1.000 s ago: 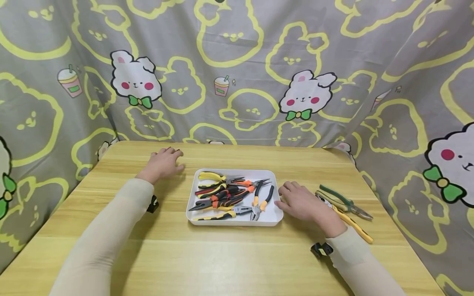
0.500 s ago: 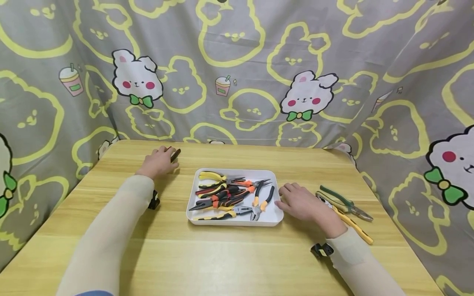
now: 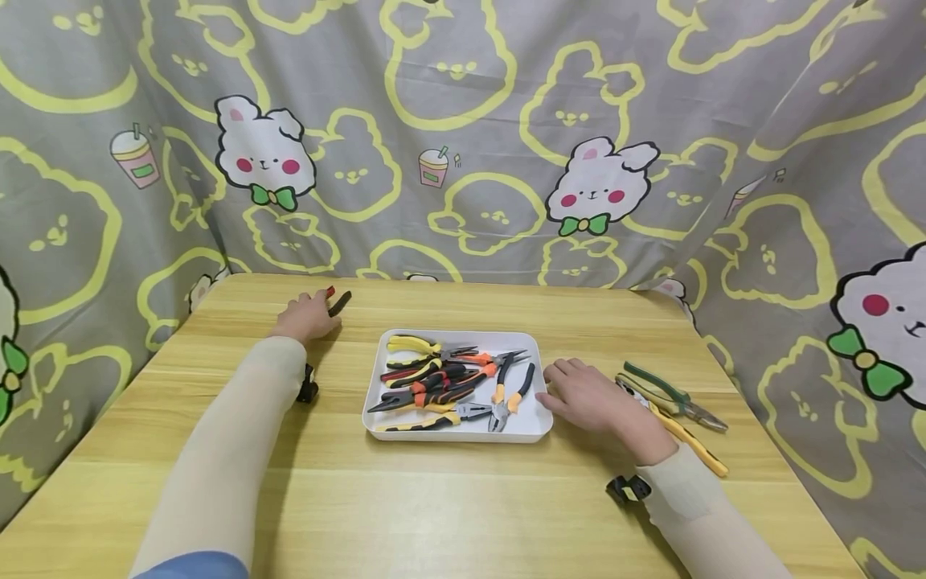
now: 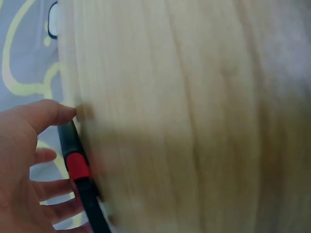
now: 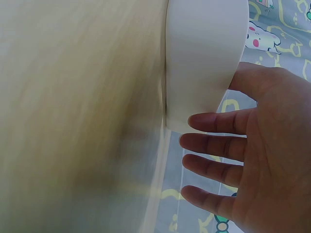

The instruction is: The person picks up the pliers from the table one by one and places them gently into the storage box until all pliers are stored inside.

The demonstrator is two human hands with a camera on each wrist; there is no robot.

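Observation:
At the far left of the table, my left hand [image 3: 307, 315] is beside a pair of pliers [image 3: 340, 303] with black and red handles. The left wrist view shows the thumb tip at the black end of the pliers [image 4: 77, 165], with the other fingers loosely spread along their far side. My right hand [image 3: 582, 392] rests at the right end of a white tray [image 3: 531, 434]. Its fingers are extended by the tray's wall [image 5: 204, 58] in the right wrist view. Inside the tray lie several pliers, among them a yellow-handled pair [image 3: 412, 346] and an orange-and-black pair [image 3: 517, 390].
Right of my right hand, green-handled pliers [image 3: 669, 386] and yellow-handled pliers [image 3: 690, 442] lie overlapping on the wooden table [image 3: 448, 515]. A patterned grey curtain [image 3: 492, 96] hangs behind the table and along both sides.
My left hand has shifted slightly left and back from the black-and-red pliers, and more of them shows. The right hand and the tray have stayed in place.

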